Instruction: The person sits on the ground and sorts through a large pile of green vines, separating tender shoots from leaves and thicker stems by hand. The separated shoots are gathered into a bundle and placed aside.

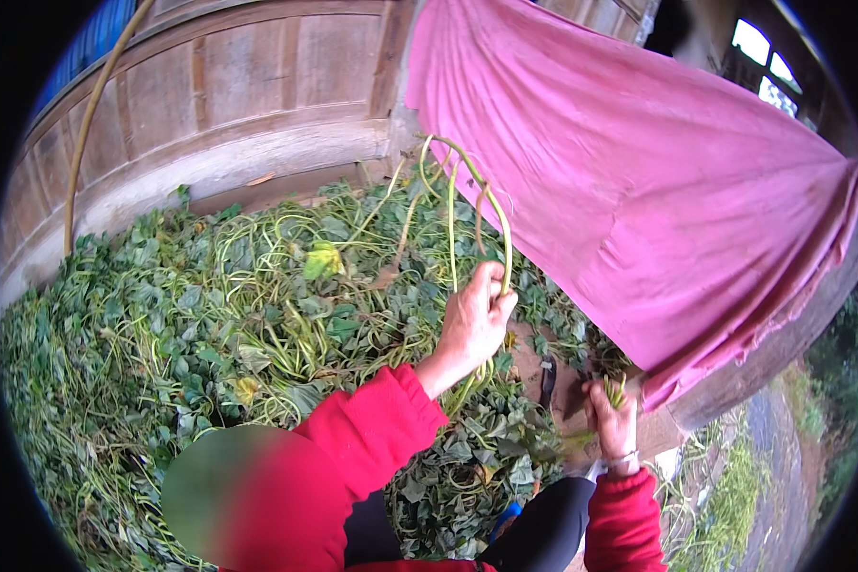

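My left hand (472,322), reaching forward in a red sleeve, pinches a long pale-green vine stem (502,222) between thumb and fingers. The stem arches up and bends over, with thinner leaf stalks hanging from it. Lower and to the right, my right hand (612,422) is closed round a small bunch of short green stems (615,392), whose ends poke out above the fist. Beneath and around my left hand spreads a deep heap of leafy green vines (279,343), some leaves yellowed. A dark, narrow curved object (548,382) lies between my hands on a brown surface.
A pink cloth (615,186) drapes across the right side, above my right hand. Behind the heap runs a wooden panelled wall (250,68), with a bent pole (89,136) leaning at its left. Loose green stems (733,493) lie on the ground at lower right.
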Tool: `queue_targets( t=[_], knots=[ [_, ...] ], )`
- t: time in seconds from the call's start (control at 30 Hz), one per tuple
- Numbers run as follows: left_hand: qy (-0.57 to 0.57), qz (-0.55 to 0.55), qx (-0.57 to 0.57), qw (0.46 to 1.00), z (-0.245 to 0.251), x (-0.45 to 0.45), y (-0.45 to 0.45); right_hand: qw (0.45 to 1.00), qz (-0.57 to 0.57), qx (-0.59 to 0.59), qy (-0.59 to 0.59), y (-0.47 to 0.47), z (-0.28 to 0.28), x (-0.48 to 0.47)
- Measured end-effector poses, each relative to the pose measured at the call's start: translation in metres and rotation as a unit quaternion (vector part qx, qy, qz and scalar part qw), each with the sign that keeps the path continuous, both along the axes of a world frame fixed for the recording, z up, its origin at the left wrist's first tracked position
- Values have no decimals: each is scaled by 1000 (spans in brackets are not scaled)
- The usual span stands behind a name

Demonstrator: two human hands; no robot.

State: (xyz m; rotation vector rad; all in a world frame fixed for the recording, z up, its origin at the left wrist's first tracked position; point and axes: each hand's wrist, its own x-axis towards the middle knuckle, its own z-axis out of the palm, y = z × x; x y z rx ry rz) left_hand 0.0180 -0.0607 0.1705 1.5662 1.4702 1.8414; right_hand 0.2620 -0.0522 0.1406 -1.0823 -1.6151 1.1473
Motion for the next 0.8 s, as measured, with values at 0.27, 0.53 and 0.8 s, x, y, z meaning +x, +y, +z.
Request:
queue_targets(
  t=[0.27,0.53,0.8],
  knots=[
    [107,22,43,993,-56,59,-25,997,35,23,65,11,51,-32],
    [177,2,75,981,-73,92,-41,995,99,20,24,-2,45,-34],
    [215,-49,67,973,-77,98,-54,993,95,46,52,-7,16,-21]
  ],
)
